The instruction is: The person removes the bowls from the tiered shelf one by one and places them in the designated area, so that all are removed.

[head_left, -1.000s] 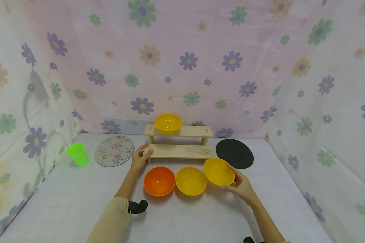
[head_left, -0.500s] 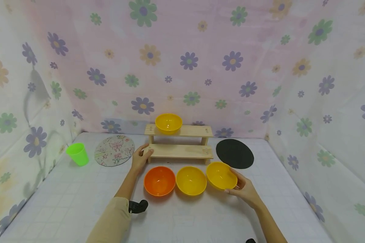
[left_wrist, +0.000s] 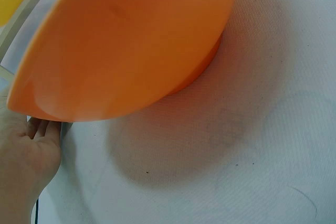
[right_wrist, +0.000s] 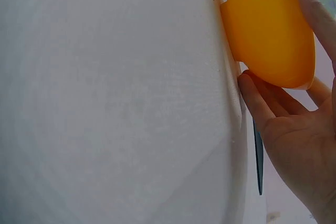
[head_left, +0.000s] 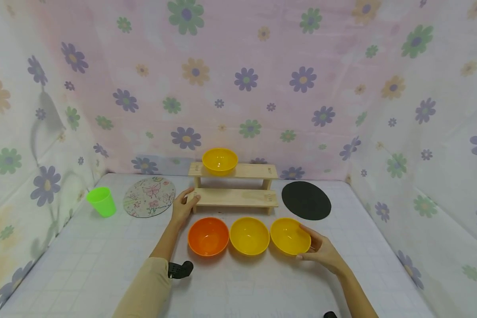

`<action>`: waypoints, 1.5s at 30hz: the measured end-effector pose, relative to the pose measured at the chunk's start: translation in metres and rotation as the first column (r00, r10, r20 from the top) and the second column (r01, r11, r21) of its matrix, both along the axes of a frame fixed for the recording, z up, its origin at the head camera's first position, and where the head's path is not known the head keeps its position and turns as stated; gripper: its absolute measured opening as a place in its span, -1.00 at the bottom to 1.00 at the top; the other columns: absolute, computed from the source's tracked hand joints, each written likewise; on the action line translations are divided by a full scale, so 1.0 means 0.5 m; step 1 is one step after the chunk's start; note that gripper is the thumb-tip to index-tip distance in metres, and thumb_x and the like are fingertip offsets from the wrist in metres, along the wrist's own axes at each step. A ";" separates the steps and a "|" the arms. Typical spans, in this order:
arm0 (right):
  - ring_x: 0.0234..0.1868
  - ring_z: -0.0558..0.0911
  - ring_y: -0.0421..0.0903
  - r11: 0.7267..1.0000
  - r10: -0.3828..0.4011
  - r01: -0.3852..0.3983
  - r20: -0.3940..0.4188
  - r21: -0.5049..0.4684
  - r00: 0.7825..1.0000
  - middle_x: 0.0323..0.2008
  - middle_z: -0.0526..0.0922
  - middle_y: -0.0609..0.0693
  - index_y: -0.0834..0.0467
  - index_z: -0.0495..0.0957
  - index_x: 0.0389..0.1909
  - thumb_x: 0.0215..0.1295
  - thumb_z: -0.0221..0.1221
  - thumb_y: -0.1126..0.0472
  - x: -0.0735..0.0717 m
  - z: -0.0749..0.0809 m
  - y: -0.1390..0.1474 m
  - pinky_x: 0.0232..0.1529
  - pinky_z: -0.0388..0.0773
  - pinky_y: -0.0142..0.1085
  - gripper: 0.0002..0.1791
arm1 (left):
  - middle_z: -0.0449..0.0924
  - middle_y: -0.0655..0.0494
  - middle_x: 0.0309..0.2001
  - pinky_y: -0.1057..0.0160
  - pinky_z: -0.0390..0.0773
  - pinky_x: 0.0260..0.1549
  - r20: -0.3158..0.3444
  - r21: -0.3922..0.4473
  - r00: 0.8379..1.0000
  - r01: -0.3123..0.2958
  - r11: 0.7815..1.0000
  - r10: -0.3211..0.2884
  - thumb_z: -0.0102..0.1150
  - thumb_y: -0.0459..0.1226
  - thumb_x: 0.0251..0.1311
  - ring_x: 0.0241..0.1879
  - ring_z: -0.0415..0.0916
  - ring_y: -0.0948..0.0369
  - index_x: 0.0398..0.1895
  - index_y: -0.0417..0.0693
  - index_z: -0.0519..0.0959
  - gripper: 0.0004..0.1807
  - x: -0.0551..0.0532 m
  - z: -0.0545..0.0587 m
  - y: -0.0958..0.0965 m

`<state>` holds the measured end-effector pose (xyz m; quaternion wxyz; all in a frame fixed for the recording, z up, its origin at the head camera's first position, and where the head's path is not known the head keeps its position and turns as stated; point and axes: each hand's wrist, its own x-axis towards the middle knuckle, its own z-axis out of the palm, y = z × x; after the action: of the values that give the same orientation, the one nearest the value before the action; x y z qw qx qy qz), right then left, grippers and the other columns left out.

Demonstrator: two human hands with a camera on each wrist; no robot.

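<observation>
My right hand [head_left: 323, 254] holds the rightmost yellow bowl [head_left: 289, 236] by its right side, thumb near the front rim and fingers on the outer wall. In the right wrist view this yellow bowl [right_wrist: 270, 30] shows its foot right at the white cloth. It lines up beside a second yellow bowl [head_left: 249, 236] and an orange bowl [head_left: 208, 237]. My left hand [head_left: 183, 210] grips the left end of the lower step of a two-tier wooden shelf [head_left: 234, 198]. In the left wrist view the orange bowl [left_wrist: 131, 45] hides most of that hand's fingers.
Another yellow bowl [head_left: 220, 162] stands on the shelf's upper step, left of centre. A black round mat [head_left: 306, 200] lies right of the shelf, a patterned round mat [head_left: 149, 197] left of it. A green cup [head_left: 102, 202] stands at the far left. Flowered cloth walls enclose the table.
My right hand has brought its yellow bowl toward me and slightly right, down from near the shelf's corner into line with the other two. The bowl has levelled. The left hand has stayed put.
</observation>
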<state>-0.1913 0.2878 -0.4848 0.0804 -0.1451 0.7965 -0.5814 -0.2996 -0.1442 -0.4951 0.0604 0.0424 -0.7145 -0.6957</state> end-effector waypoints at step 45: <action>0.25 0.27 0.38 0.998 0.005 -0.019 -0.249 -0.053 0.968 0.29 0.20 0.43 0.30 0.04 0.41 0.18 0.22 0.34 -0.220 0.231 -0.256 0.24 0.18 0.12 -0.19 | 0.46 -0.33 0.10 0.47 0.45 -0.31 0.005 -0.001 1.000 -0.011 1.000 0.011 0.21 -0.20 0.20 -0.22 0.48 0.23 0.30 -0.14 0.34 -0.41 -0.004 -0.001 -0.001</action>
<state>-0.3014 0.1598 -0.3695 -0.0208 -0.2239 0.7831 -0.5798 -0.3016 -0.1447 -0.4958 0.0624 0.0483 -0.7148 -0.6949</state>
